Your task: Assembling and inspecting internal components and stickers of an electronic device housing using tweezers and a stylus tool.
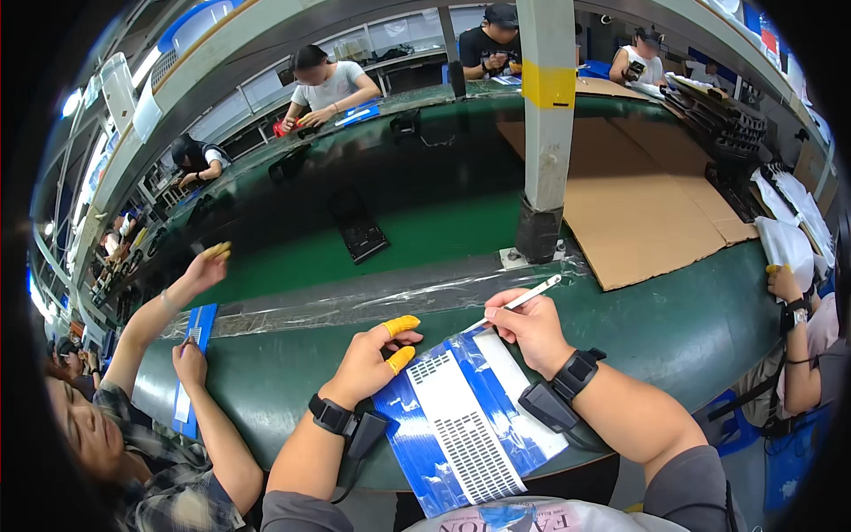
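My right hand [534, 332] is closed around slim pale tweezers [532, 293], whose thin tip points down toward the top edge of a blue board [403, 443]. Taped on this board is a white sheet [448, 395] with rows of small black rectangular stickers; a blank white strip lies along its right side. My left hand [368, 359] rests at the board's upper left corner, with yellow finger cots on thumb and forefinger. Those two fingers are apart, and nothing shows between them. The board tilts over the table's near edge toward my lap.
A green conveyor belt [443, 191] carries a black frame-like part [359, 235]. Beyond my right hand stands a metal post [545, 133], beside flat cardboard [638, 204]. A co-worker's arms [208, 399] reach in at left over another blue board [202, 328]; another person's hand [783, 282] is at right.
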The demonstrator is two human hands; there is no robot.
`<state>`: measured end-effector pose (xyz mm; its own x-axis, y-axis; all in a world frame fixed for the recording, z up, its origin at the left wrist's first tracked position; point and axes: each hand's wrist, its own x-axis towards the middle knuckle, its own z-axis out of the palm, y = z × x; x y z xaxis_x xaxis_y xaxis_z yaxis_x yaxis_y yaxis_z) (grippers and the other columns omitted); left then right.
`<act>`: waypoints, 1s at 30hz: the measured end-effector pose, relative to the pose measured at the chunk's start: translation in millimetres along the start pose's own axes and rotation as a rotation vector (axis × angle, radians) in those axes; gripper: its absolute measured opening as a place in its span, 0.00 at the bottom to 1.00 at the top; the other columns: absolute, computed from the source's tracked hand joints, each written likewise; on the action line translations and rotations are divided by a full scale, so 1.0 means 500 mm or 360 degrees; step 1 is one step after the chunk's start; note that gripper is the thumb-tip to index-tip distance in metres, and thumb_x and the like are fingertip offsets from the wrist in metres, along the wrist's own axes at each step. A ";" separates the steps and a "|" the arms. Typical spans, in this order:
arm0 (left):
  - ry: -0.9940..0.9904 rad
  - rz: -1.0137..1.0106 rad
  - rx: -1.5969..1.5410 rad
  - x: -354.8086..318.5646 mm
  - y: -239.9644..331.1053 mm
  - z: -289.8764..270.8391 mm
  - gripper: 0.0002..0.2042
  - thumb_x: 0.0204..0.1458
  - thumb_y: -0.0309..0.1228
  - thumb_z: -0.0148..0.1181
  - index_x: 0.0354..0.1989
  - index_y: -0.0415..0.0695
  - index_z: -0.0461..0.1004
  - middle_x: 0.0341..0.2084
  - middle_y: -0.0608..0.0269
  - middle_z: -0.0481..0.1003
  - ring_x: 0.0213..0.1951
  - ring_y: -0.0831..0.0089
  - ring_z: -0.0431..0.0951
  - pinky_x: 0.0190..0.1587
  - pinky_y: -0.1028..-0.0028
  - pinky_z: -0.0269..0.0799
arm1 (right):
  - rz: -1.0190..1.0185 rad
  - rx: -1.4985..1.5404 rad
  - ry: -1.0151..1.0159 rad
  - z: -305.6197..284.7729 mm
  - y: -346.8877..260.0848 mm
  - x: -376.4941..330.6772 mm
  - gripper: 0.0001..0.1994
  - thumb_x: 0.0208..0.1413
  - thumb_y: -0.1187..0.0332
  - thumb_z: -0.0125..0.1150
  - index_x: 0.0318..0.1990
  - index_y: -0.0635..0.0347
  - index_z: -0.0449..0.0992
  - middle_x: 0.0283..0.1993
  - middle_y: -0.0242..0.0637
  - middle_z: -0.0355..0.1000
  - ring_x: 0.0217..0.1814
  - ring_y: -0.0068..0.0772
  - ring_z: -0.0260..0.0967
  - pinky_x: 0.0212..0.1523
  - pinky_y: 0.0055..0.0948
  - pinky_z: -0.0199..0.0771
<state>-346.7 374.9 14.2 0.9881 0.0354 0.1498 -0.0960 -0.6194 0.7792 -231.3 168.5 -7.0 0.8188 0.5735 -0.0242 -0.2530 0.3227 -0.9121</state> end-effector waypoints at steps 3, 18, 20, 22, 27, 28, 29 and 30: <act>0.0004 0.0077 0.0111 -0.016 0.014 0.005 0.20 0.41 0.18 0.52 0.46 0.41 0.64 0.33 0.61 0.74 0.36 0.75 0.72 0.40 0.79 0.66 | -0.0072 -0.0113 -0.0091 0.025 -0.009 -0.021 0.06 0.43 0.74 0.58 0.31 0.64 0.71 0.23 0.32 0.68 0.20 0.13 0.60 0.19 0.11 0.58; -0.0197 0.0177 0.0217 -0.032 0.067 0.021 0.29 0.37 0.25 0.60 0.51 0.43 0.58 0.43 0.57 0.67 0.46 0.65 0.65 0.48 0.72 0.60 | 0.0084 -0.0278 -0.0088 0.044 0.028 -0.038 0.06 0.44 0.75 0.56 0.31 0.65 0.70 0.22 0.31 0.67 0.20 0.13 0.61 0.17 0.12 0.59; -0.0243 0.0200 0.0290 -0.034 0.070 0.019 0.30 0.37 0.25 0.60 0.52 0.43 0.58 0.44 0.57 0.66 0.46 0.64 0.64 0.49 0.72 0.60 | 0.0095 -0.0254 -0.0030 0.042 0.029 -0.038 0.06 0.44 0.76 0.56 0.31 0.65 0.69 0.22 0.30 0.66 0.19 0.13 0.60 0.16 0.12 0.58; -0.0237 0.0151 0.0359 -0.034 0.070 0.018 0.31 0.37 0.25 0.60 0.53 0.42 0.56 0.43 0.58 0.67 0.46 0.63 0.64 0.50 0.72 0.59 | 0.0085 -0.0249 -0.0027 0.041 0.030 -0.037 0.06 0.44 0.75 0.55 0.31 0.66 0.69 0.22 0.30 0.66 0.18 0.13 0.60 0.16 0.11 0.58; -0.0240 0.0142 0.0325 -0.033 0.059 0.022 0.31 0.37 0.25 0.60 0.53 0.42 0.55 0.41 0.60 0.70 0.46 0.64 0.64 0.49 0.72 0.60 | 0.0046 -0.0260 -0.0034 0.046 0.030 -0.037 0.06 0.45 0.76 0.55 0.31 0.66 0.69 0.21 0.30 0.66 0.18 0.13 0.59 0.14 0.11 0.58; -0.0249 0.0100 0.0296 -0.033 0.059 0.023 0.31 0.37 0.25 0.60 0.53 0.42 0.55 0.40 0.61 0.71 0.46 0.64 0.64 0.49 0.72 0.60 | 0.0067 -0.0271 -0.0023 0.048 0.026 -0.038 0.05 0.45 0.77 0.54 0.31 0.67 0.69 0.21 0.32 0.66 0.16 0.13 0.58 0.14 0.11 0.57; -0.0252 0.0099 0.0296 -0.032 0.058 0.023 0.31 0.37 0.25 0.60 0.53 0.42 0.55 0.40 0.61 0.71 0.46 0.64 0.64 0.49 0.72 0.60 | 0.0088 -0.0282 -0.0012 0.050 0.025 -0.037 0.05 0.45 0.78 0.54 0.31 0.67 0.69 0.21 0.34 0.66 0.15 0.13 0.57 0.14 0.11 0.57; -0.0252 0.0076 0.0285 -0.032 0.058 0.023 0.31 0.36 0.25 0.60 0.53 0.42 0.56 0.40 0.61 0.70 0.46 0.64 0.64 0.49 0.72 0.60 | 0.0088 -0.0282 -0.0011 0.050 0.025 -0.036 0.05 0.45 0.78 0.54 0.31 0.67 0.69 0.21 0.34 0.66 0.15 0.13 0.57 0.14 0.11 0.57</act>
<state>-363.9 347.4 27.3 0.9908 -0.1119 0.0756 -0.1340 -0.7469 0.6513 -262.0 180.8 -7.6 0.8024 0.5921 -0.0743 -0.2025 0.1530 -0.9672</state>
